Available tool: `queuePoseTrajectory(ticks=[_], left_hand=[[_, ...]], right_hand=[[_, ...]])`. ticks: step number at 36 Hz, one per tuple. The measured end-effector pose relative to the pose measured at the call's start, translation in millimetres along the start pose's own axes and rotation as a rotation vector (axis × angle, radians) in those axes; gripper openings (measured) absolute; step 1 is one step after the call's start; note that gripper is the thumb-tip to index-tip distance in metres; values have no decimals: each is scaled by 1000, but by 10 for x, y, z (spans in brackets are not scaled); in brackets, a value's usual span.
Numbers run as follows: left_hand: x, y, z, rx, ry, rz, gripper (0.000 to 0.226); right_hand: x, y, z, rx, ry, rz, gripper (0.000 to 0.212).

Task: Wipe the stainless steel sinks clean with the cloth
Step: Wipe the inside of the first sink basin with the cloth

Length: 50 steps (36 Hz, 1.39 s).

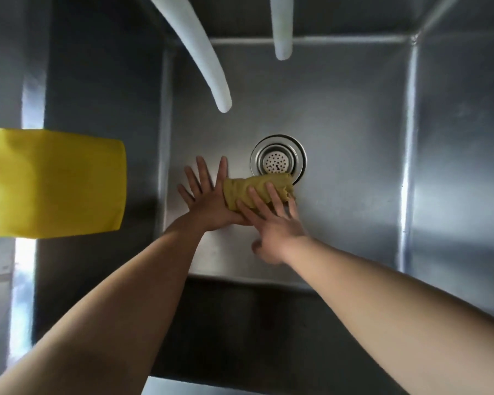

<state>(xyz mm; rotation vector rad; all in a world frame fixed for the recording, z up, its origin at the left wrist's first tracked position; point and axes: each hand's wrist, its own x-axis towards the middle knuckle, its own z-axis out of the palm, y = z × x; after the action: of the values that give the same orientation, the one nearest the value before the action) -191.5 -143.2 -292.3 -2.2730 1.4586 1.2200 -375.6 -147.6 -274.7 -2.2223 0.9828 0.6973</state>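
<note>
Your cloth is a crumpled, mustard-yellow wad on the sink floor, touching the drain rim. Your right hand presses it with straight fingers; your left hand lies flat, grip released, its edge touching the cloth.

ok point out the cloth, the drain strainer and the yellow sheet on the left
cloth (248, 189): head view, middle of the bunched fabric
drain strainer (277, 162): head view, perforated centre
yellow sheet (52, 183): head view, middle of its flat face

Count at the sink
One sink, one drain, two cloths: bunched, flat; two spouts; two hands.
</note>
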Motion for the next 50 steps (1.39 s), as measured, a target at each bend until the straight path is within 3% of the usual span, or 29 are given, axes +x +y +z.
queuePoseTrajectory(ticks=[4, 7, 9, 12, 16, 19, 23, 26, 29, 31, 34, 36, 40, 42, 44, 50], left_hand=[[-74, -191, -149, -31, -69, 117, 141], [-123, -279, -261, -41, -3, 149, 129], [-176, -307, -270, 16, 54, 152, 125], [-285, -351, -164, 198, 1, 166, 117], [-467, -304, -13, 290, 0, 235, 95], [-611, -173, 35, 301, -43, 298, 86], [-725, 10, 0, 345, -150, 323, 74], [-847, 166, -7, 294, -209, 359, 63], [-983, 350, 28, 216, -291, 393, 52], [-1043, 490, 62, 233, -371, 437, 48], [-1122, 703, 150, 271, -485, 466, 45], [-1168, 817, 220, 261, -492, 458, 45], [-1197, 1019, 409, 300, -584, 505, 48], [-1173, 1082, 497, 369, -609, 523, 48], [-1154, 1123, 554, 457, -591, 531, 45], [-1208, 1241, 591, 571, -498, 583, 38]], right_hand=[[-168, 148, -13, -126, -73, -110, 94], [-343, 200, 74, -178, -98, -152, 94], [-494, 204, 170, -194, -112, -165, 93], [-737, 187, 332, -154, -186, -155, 83], [-888, 85, 343, 37, -384, -60, 56], [-968, -35, 223, 233, -587, 24, 52], [-1160, -158, -45, 607, -600, 167, 42], [-1238, -201, -222, 722, -670, 284, 53], [-1335, -171, -355, 567, -565, 395, 69], [-1491, -118, -550, 516, -468, 363, 62], [-1892, 61, -906, 631, -260, 360, 55], [-2230, 210, -1078, 572, -45, 437, 56], [-2850, 451, -1180, 354, 571, 508, 50], [-3054, 524, -1125, 215, 762, 514, 49], [-3182, 607, -989, 58, 826, 535, 54], [-3256, 771, -469, -31, 663, 669, 67]])
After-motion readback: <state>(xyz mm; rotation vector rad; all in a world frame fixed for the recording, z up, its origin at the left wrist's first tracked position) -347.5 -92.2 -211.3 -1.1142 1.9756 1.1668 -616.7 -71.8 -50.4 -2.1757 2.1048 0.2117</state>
